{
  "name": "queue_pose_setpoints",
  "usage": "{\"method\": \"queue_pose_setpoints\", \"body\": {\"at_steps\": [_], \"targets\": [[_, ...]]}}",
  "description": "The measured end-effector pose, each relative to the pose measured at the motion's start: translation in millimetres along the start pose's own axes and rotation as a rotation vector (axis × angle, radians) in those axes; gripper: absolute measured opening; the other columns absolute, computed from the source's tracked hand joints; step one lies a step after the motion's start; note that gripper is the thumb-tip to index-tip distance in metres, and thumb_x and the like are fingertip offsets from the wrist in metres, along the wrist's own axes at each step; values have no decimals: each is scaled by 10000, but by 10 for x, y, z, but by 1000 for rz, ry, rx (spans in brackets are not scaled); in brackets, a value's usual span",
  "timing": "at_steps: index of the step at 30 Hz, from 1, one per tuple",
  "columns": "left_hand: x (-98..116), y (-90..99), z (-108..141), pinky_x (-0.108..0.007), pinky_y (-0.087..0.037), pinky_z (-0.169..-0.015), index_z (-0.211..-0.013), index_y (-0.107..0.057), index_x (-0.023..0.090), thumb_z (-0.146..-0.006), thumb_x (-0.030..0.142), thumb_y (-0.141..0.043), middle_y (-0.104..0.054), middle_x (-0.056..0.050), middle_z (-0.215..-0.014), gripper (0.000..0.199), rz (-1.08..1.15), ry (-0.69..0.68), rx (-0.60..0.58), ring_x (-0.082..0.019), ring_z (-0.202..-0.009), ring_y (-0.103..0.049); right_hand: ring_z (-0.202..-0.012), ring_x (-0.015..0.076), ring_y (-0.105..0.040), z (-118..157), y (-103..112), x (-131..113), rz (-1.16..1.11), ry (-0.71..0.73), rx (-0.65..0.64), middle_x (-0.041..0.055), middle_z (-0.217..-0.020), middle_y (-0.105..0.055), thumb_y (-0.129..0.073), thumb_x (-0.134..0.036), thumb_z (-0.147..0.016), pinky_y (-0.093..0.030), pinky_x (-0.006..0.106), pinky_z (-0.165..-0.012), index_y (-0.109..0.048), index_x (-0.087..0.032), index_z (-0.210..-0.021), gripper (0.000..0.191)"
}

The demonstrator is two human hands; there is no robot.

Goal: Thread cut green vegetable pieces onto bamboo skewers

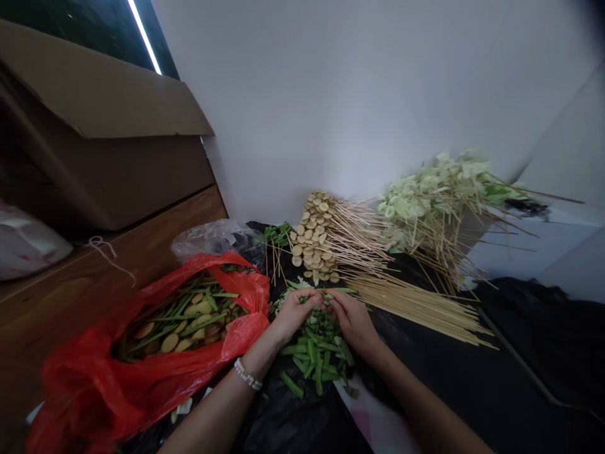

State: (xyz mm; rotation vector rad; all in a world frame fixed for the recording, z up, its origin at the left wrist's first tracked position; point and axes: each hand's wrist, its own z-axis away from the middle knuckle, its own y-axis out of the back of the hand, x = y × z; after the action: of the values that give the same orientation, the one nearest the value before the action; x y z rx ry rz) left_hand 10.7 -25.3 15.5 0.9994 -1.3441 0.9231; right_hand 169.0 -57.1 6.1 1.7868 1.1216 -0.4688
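Green bean (347,291): left hand (297,310) and right hand (355,318) pinch it, fingertips nearly meeting; close grip should steady it above green pieces (319,362).

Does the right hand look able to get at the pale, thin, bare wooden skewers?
Probably yes: the skewers lie beside the right hand, mostly uncovered, though that hand looks occupied close to the left hand.

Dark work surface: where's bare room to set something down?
Right: dark surface, bounded by the loose skewers, crumpled black plastic and right forearm; looks best. Smaller: black sheet nearest the wearer, between left forearm and cut greens. Crowded: the middle, with left hand, right hand, cut greens and skewered slices; left of that, the red bag.
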Motion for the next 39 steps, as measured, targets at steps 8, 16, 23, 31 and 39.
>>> {"method": "queue_pose_setpoints", "body": {"at_steps": [8, 16, 23, 31, 39], "targets": [[-1, 215, -133, -181, -126, -380, -828, -573, 152, -723, 450, -655, -620, 21, -680, 326, 381, 17, 262, -5, -368, -260, -514, 123, -570, -46, 16, 44, -468, -256, 12, -28, -707, -639, -490, -384, -864, -444, 263, -564, -509, -220, -953, 187], [35, 120, -20, -175, -148, -397, -959, -608, 150, -701, 362, -725, -484, 74, -544, 354, 339, 79, -52, -19, -392, -308, -459, 84, -525, -60, -11, -23, -794, -402, -147, -27, -671, -635, -541, -463, -831, -385, 218, -505, -575, -182, -892, 290], [-13, 95, -27, -156, -138, -372, -794, -580, 131, -741, 436, -698, -419, 76, -528, 332, 462, 113, -67, -2, -375, -244, -581, 143, -559, -107, 115, 247, -303, -301, 40, 0, -694, -631, -437, -412, -896, -424, 269, -599, -612, -194, -886, 279], [47, 219, -73, -98, -298, -365, -677, -461, 139, -884, 246, -482, -407, 30, -584, 234, 1160, 417, -183, -35, -449, -405, -991, 246, -521, -124, 227, 770, 679, -84, 11, 91, -940, -664, -468, -190, -882, -354, 355, -823, -669, -200, -962, 216], [117, 251, -81, -200, -538, -575, -880, -581, 105, -892, 170, -451, -605, -59, -746, 146, 1155, 527, 86, -117, -665, -620, -937, 231, -523, -118, 212, 708, 781, -64, 23, 54, -908, -662, -517, -210, -881, -304, 342, -786, -637, -213, -880, 121]]}}
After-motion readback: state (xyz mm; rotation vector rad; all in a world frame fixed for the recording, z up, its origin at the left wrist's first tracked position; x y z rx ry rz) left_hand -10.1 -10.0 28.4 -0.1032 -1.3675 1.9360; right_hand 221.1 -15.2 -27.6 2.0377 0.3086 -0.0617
